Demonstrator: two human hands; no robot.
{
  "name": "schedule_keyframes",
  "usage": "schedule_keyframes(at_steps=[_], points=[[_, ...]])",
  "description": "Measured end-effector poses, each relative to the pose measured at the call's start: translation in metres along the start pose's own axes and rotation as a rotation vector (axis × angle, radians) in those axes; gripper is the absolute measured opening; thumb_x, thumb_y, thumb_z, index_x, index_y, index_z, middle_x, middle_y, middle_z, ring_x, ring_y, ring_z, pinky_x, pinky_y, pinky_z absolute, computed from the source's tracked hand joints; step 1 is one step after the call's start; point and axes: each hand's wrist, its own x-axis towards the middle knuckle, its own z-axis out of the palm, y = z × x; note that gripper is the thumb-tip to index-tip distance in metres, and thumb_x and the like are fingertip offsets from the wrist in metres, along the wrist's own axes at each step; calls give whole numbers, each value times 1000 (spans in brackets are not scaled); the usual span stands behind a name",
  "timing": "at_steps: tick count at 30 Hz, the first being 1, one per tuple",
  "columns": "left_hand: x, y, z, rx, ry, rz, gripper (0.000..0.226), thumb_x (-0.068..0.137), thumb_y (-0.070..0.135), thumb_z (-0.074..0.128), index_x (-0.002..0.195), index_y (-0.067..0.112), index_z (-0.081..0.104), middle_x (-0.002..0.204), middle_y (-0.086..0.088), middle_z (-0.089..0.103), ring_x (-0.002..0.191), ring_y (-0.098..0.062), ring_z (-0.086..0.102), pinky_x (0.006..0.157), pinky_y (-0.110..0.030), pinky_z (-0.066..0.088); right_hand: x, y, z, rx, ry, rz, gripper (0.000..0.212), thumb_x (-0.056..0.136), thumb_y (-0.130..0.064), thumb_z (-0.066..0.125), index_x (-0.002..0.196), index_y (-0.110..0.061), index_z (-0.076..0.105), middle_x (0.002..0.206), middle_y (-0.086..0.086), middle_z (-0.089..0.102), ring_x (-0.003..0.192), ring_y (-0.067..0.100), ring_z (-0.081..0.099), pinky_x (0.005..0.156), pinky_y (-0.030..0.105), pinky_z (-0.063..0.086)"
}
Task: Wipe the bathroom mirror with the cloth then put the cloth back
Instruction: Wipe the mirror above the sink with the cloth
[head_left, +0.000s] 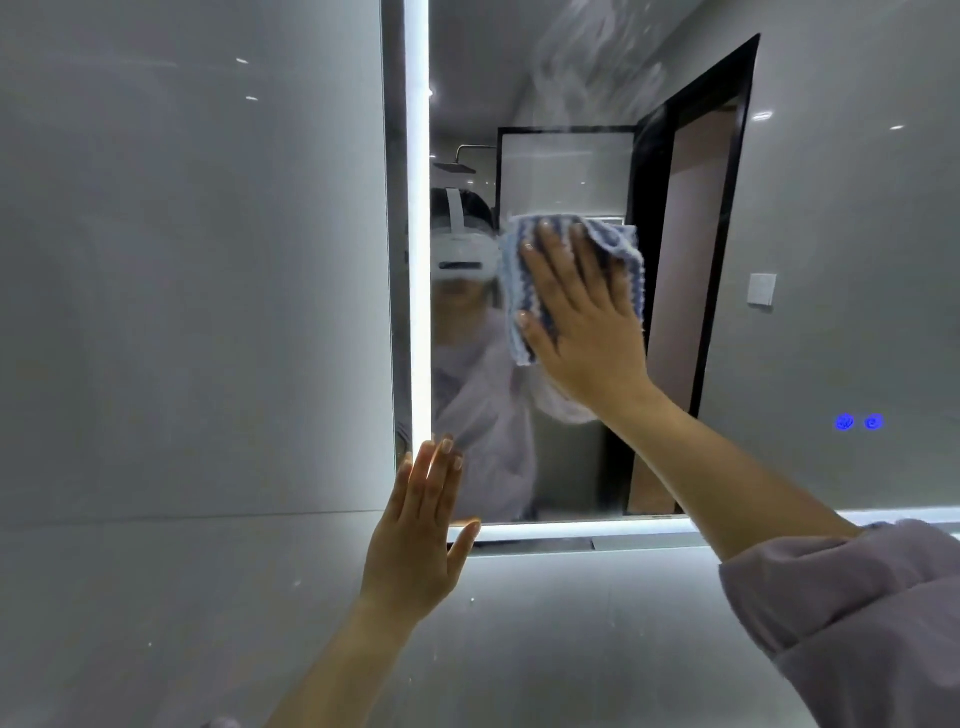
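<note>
Right hand (587, 322) presses the cloth (519, 270) flat on the mirror (810, 338), fingers straight and apart; streaks (597, 67) lie above it. Left hand (421, 530), fingers straight, rests at the mirror's lower-left corner.

cloth (514, 275): we see only its edges; the right hand (587, 322) covers the middle.
mirror (831, 234): top and right edges cut it off.
blue icons (858, 422): too blurred for us to read.

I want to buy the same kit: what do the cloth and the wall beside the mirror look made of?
The cloth looks like soft microfibre or terry, from its ribbed blue and white stripes and limp folds. The wall is seemingly glossy grey tile or stone, since it shows sharp light glints.
</note>
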Motion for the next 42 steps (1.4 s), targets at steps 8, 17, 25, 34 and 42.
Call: schedule_keyframes(at_steps=[8, 17, 25, 34, 42], points=[[1, 2, 2, -14, -5, 1, 73, 93, 55, 33, 151, 12, 22, 160, -4, 16, 148, -24, 8, 120, -36, 5, -20, 5, 12, 74, 84, 383, 61, 102, -41, 25, 154, -16, 7, 162, 9, 9, 149, 28, 4, 120, 49, 1], [1, 1, 5, 17, -12, 11, 72, 94, 53, 32, 150, 9, 22, 160, -8, 18, 148, -27, 9, 121, -37, 4, -35, -65, 16, 162, -28, 343, 63, 102, -40, 27, 154, -14, 3, 160, 4, -10, 147, 20, -13, 119, 50, -9], [2, 1, 5, 60, -34, 10, 73, 92, 54, 30, 148, 7, 29, 157, -10, 23, 148, -27, 7, 121, -39, 3, -49, -83, 17, 190, -42, 184, 60, 99, -43, 28, 150, -18, 11, 158, 1, 4, 148, 24, 4, 120, 48, -6], [2, 2, 1, 85, -27, 34, 74, 92, 53, 31, 148, 4, 26, 158, -12, 19, 147, -30, 9, 121, -38, 1, -75, -33, 15, 121, -81, 92, 60, 100, -44, 26, 152, -21, 5, 159, 0, 2, 148, 20, -4, 120, 46, -6], [0, 4, -2, 89, -15, 41, 72, 96, 51, 24, 148, 1, 22, 158, -16, 18, 146, -34, 13, 120, -42, 7, -123, 55, 20, 64, -127, 183, 64, 101, -49, 16, 153, -19, -6, 161, 2, -4, 149, 24, -2, 120, 51, 4]])
